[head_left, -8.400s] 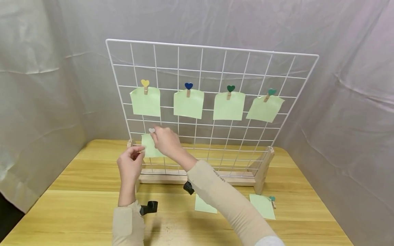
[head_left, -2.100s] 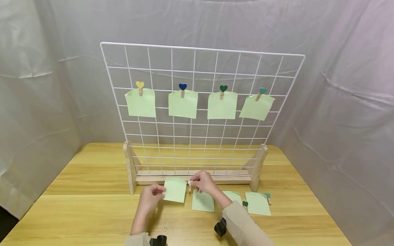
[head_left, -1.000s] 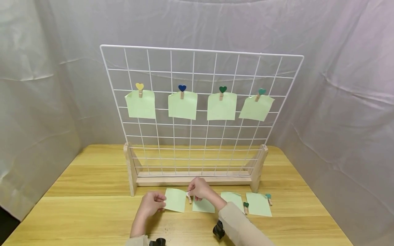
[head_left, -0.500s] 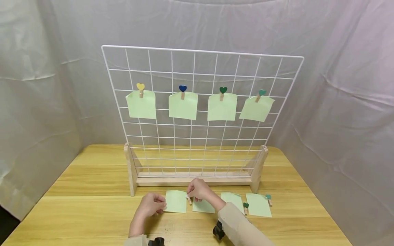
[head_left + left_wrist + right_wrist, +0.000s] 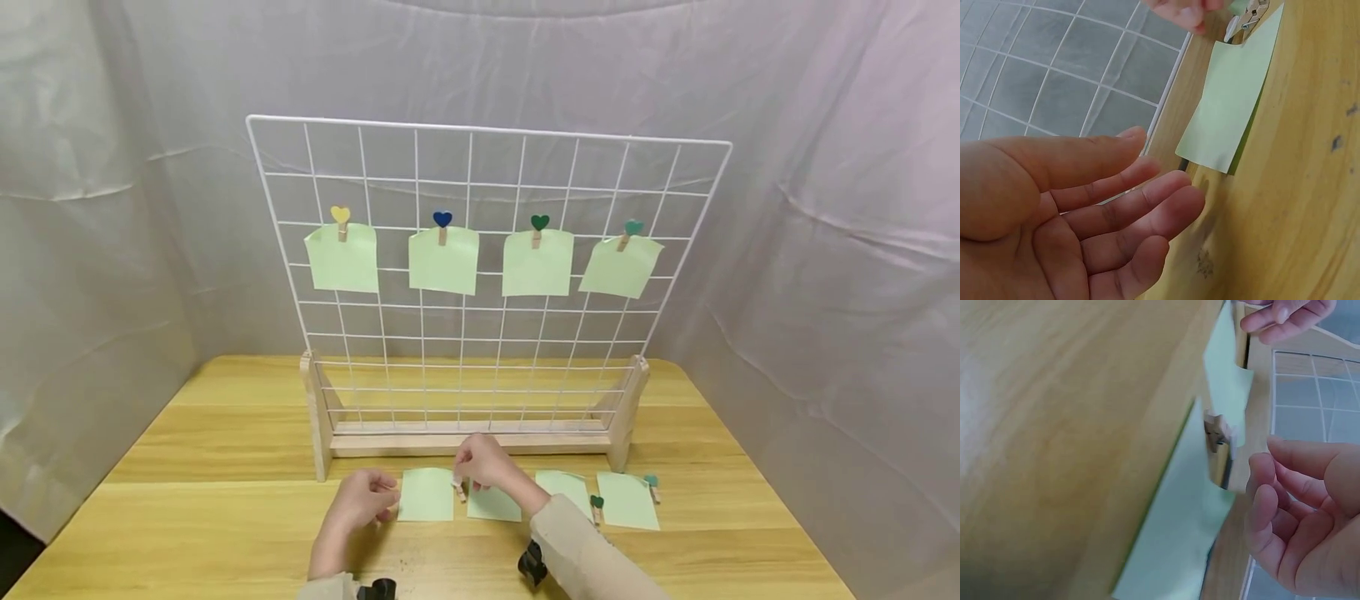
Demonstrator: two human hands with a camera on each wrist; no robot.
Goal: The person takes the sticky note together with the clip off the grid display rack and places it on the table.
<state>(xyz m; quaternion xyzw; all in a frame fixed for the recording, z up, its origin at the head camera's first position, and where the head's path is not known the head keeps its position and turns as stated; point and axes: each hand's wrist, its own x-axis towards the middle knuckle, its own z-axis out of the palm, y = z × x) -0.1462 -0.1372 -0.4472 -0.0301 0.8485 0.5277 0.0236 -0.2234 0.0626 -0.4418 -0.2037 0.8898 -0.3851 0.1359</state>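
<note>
My left hand (image 5: 363, 497) hovers at the left edge of a pale green sticky note (image 5: 426, 495) on the table. In the left wrist view its fingers are apart from that note, relaxed and holding nothing. A small wooden clothespin (image 5: 461, 493) with a white heart lies at the note's right side. My right hand (image 5: 483, 462) is just above the clothespin, partly covering a second sticky note (image 5: 495, 506). In the right wrist view its fingers are loosely bent, with a gap between them and the clothespin (image 5: 1216, 432).
A white wire grid (image 5: 442, 325) stands in a wooden base (image 5: 420, 447) behind the hands. Several green notes hang on it by heart clothespins. Two more notes, one here (image 5: 628, 502), lie to the right with a dark green-heart clothespin (image 5: 597, 508) and a teal-heart one (image 5: 653, 488).
The note and white-heart clothespin, on the grid's lower left at first, have come down to the table. Both hands moved down with them and have since let go.
</note>
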